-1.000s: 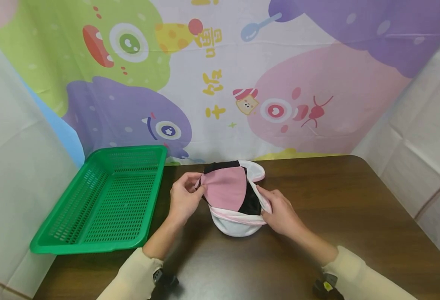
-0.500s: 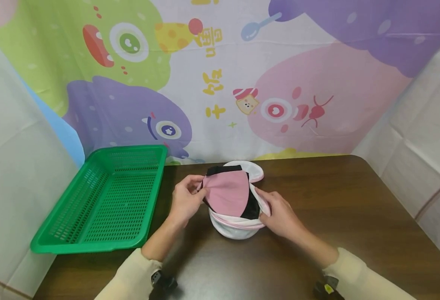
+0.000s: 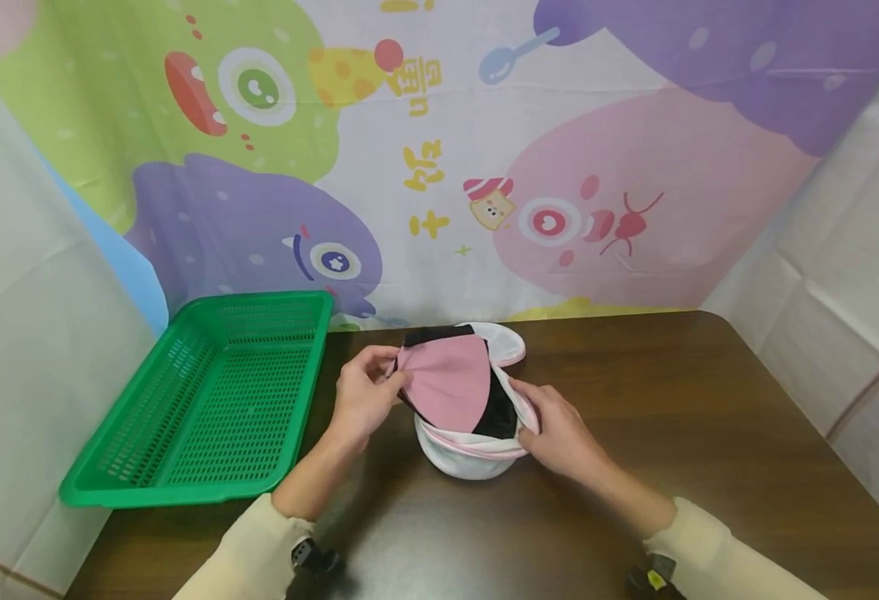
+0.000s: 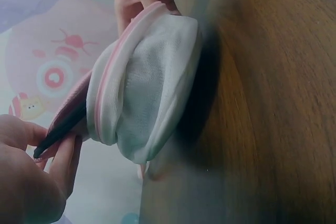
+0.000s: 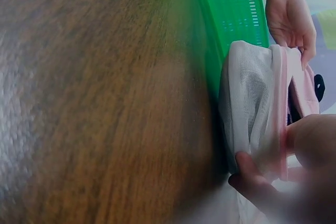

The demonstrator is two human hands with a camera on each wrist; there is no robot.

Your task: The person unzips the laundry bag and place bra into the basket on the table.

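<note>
Sleeves (image 3: 739,554) of pale fabric come in at the bottom, a black wrist device (image 3: 313,557) near each cuff, above a dark wooden surface (image 3: 746,433). Beyond the cuffs, the right hand (image 3: 559,425) grips the pink-edged rim of a white mesh bag (image 3: 465,463), so that its mouth stands spread. The left hand (image 3: 364,396) pinches the left edge of a pink and black cloth (image 3: 450,383) between thumb and fingers. The cloth lies partly in the bag's mouth: its black right-hand part dips inside, while the pinched edge sticks out past the rim. The step in hand looks like working the cloth at the opening; whether inward or outward, I cannot tell. Either way, the next move seems to call for a wide mouth and careful guiding, so that nothing snags on the zip. A green basket (image 3: 177,497) stands to the left of the left hand. Behind the cloth lies a round white flap (image 3: 505,343), apparently the bag's own, and farthest off hangs a printed curtain (image 3: 446,279).
</note>
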